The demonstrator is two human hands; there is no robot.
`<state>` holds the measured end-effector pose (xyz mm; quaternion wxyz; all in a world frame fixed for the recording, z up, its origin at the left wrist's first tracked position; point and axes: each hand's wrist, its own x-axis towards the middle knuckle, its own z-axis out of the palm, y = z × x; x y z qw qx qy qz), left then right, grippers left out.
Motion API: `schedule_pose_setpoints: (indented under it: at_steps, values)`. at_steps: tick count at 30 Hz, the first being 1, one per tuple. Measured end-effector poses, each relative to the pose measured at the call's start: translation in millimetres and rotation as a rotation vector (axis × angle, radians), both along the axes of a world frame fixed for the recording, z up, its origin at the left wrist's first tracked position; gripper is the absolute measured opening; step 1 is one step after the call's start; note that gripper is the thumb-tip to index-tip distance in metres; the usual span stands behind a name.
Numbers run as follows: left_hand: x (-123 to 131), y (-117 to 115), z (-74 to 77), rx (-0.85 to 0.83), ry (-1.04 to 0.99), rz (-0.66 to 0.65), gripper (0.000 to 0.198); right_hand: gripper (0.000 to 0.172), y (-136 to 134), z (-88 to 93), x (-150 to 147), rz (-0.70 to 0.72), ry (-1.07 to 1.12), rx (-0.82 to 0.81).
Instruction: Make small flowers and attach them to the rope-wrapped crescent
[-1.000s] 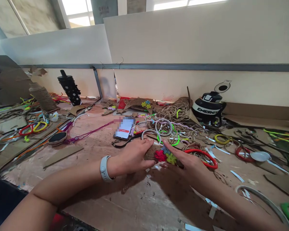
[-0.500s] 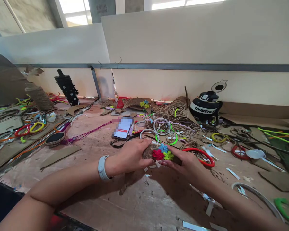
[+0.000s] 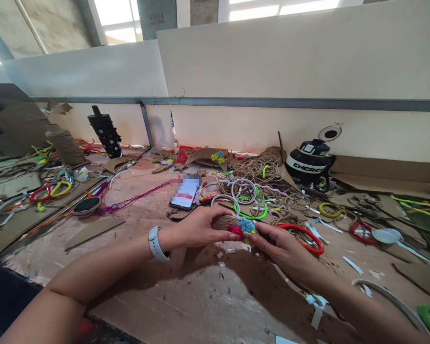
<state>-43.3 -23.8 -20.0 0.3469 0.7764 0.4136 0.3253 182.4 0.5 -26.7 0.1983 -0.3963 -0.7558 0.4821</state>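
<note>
Between my hands, just above the table, is a twine-wrapped piece (image 3: 222, 222) decorated with small fuzzy flowers. A blue flower (image 3: 245, 224) faces up. Beside it, a red flower (image 3: 235, 230) and a yellow-green one are partly covered by my fingers. My left hand (image 3: 197, 227), with a pale watch on the wrist, is closed around the left end of the piece, thumb and fingers on either side. My right hand (image 3: 274, 240) pinches the right end at the flowers. Its other fingertips are hidden.
Behind my hands lie a phone (image 3: 185, 192), white rings (image 3: 243, 191) and tangled twine (image 3: 261, 167). Red-handled scissors (image 3: 317, 244) are at right, near a white spoon (image 3: 387, 235). A black jug (image 3: 306, 165) and a black tumbler (image 3: 105, 134) stand by the wall. Cardboard scraps (image 3: 93, 234) lie left.
The twine-wrapped piece has turned, so the red and yellow-green flowers show less. My left fingers have slid toward the flowers, and my right hand now pinches at them. The camera view has shifted slightly.
</note>
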Motion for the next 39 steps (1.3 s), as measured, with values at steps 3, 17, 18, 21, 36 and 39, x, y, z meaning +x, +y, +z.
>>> schedule_pose_setpoints:
  at_steps: [3, 17, 18, 21, 36, 39]
  values:
    - [2, -1, 0.9, -0.053, -0.012, 0.029, 0.038, 0.045, -1, -0.3, -1, 0.019, 0.011, 0.002]
    - [11, -5, -2.5, -0.152, -0.131, 0.028, 0.034, 0.054, -2, 1.4, -7, -0.049, -0.012, 0.221]
    - [12, -4, -2.6, -0.229, -0.194, 0.013, 0.036, 0.055, -2, 4.2, -6, -0.050, 0.018, 0.142]
    - [12, -1, -0.2, -0.438, -0.336, 0.033, 0.042, 0.054, 0, 12.0, -2, -0.012, 0.087, -0.063]
    - [19, 10, -0.1, -0.169, -0.150, 0.012, 0.043, 0.044, -7, 11.4, -2, 0.025, 0.115, -0.073]
    - [21, 8, 2.2, -0.099, -0.141, 0.023, 0.042, 0.045, -8, 9.6, -2, 0.024, 0.143, -0.108]
